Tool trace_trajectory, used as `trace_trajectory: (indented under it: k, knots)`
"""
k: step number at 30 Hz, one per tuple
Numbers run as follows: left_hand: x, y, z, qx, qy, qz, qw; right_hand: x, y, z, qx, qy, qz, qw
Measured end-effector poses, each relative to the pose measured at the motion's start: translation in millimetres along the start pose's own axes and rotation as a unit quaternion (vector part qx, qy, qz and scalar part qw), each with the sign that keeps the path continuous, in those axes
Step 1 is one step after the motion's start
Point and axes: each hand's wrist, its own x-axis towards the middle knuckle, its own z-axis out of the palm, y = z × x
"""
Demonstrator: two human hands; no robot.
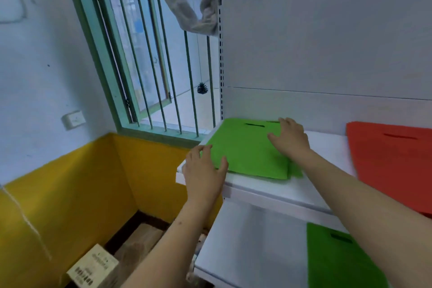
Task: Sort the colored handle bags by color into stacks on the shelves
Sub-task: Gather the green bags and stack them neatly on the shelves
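A green bag (336,257) lies flat on the lower shelf (252,241), nearest the camera, above cardboard boxes (98,269) on the floor to the left. On the upper shelf (275,188), the left hand (204,170) rests with fingers straight at the near left corner of a green bag stack (245,149), thumb on top. The right hand (291,138) presses flat, fingers spread, on the stack's far right side. An orange-red bag (392,159) lies well apart to the right. Behind stand a barred window (149,54) and the white back panel (327,49).
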Motion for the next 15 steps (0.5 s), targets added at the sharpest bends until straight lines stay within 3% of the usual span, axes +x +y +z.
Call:
trace_trajectory:
  k: [4,7,10,15]
  knots:
    - [59.4,-2.1,31.3,0.052,-0.089,-0.060,0.993,42.5,15.7,23.4,-0.038,-0.054,0.064,0.996]
    - [78.9,-6.2,49.0,0.086,-0.165,-0.058,0.981,53.6,23.2,38.7,-0.070,-0.056,0.084,0.992]
    - [65.8,-9.1,55.8,0.148,-0.167,-0.021,0.974,53.0,29.0,47.5,-0.085,-0.027,0.068,0.994]
    - [60.9,-6.9,53.7,0.124,-0.173,-0.021,0.977,52.5,31.2,44.6,-0.076,-0.011,0.053,0.996]
